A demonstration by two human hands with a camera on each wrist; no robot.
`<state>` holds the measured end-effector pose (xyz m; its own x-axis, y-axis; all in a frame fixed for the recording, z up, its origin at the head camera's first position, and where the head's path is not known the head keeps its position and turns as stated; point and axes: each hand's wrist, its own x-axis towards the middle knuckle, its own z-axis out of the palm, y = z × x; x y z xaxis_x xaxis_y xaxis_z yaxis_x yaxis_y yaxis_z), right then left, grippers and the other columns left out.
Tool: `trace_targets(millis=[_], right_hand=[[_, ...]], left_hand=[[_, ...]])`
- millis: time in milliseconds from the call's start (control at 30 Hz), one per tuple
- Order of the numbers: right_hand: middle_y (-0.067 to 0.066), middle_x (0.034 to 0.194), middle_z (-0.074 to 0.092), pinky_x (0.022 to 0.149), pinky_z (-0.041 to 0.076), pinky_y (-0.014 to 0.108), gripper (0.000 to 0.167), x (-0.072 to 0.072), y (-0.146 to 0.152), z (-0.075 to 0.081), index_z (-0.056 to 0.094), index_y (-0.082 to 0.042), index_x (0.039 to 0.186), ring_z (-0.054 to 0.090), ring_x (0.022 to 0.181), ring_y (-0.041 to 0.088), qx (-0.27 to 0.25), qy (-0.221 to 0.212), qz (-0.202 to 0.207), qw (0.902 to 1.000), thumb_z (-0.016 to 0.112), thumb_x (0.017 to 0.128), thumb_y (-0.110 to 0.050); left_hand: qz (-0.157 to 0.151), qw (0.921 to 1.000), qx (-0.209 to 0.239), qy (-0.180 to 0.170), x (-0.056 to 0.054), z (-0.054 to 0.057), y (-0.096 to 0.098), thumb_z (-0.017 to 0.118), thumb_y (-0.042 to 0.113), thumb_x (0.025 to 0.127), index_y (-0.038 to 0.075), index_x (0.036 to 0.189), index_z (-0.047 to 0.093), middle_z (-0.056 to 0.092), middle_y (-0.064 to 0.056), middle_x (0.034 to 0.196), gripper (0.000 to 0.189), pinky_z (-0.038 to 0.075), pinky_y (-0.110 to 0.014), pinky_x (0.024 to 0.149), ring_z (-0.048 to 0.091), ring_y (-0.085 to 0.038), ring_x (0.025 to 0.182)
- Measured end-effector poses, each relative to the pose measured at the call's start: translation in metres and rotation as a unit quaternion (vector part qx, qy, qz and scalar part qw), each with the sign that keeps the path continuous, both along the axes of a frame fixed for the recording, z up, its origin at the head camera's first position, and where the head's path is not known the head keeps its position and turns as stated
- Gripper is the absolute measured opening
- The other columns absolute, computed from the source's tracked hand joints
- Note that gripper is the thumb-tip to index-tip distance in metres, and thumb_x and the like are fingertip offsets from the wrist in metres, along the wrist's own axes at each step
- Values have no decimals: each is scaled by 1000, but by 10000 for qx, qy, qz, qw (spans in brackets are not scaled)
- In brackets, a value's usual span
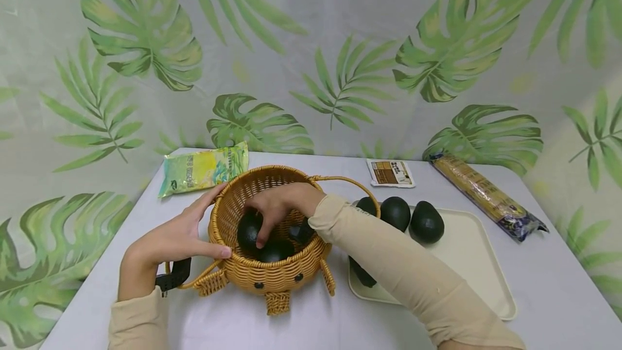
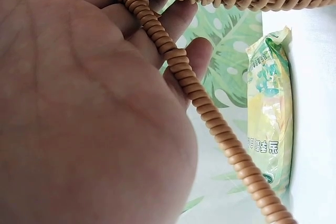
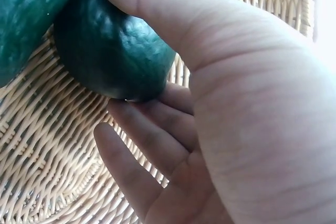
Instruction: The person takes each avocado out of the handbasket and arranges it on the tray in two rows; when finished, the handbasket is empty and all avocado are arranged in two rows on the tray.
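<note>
A wicker basket with button eyes stands at the table's middle left. Inside it, my right hand grips a dark green avocado, thumb on one side and fingertips on the other. In the right wrist view, a second avocado lies against the gripped avocado. Another avocado sits low in the basket, near the front wall. My left hand rests spread against the basket's left side, with its thumb at the front rim. The wrapped basket handle runs across its fingers.
Right of the basket, a cream tray bears several avocados, partly covered by my right sleeve. Behind are a green-yellow packet, a small brown-white packet and a long noodle-like package. A raised handle arches toward the tray.
</note>
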<state>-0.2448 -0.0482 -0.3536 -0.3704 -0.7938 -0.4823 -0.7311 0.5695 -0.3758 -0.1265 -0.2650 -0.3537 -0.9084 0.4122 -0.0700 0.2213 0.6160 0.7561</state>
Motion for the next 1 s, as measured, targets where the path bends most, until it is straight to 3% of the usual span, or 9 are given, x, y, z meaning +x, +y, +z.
trace_targets(millis=[533, 1000], right_hand=[[2, 140, 59, 105, 48, 28, 89, 3, 2, 6, 47, -10, 151, 57, 127, 15, -172, 120, 58, 9998, 88, 80, -45], [-1, 140, 59, 102, 50, 26, 90, 11, 9, 32, 46, -12, 152, 59, 126, 15, -577, 135, 157, 9981, 87, 81, -47]], left_hand=[[-25, 10000, 18, 43, 0, -1, 0, 90, 33, 79, 29, 167, 8, 9, -15, 172, 121, 19, -77, 114, 10, -47, 156], [-39, 9999, 110, -5, -4, -4, -2, 90, 35, 78, 26, 168, 8, 11, -15, 172, 122, 21, -77, 114, 11, -47, 155]])
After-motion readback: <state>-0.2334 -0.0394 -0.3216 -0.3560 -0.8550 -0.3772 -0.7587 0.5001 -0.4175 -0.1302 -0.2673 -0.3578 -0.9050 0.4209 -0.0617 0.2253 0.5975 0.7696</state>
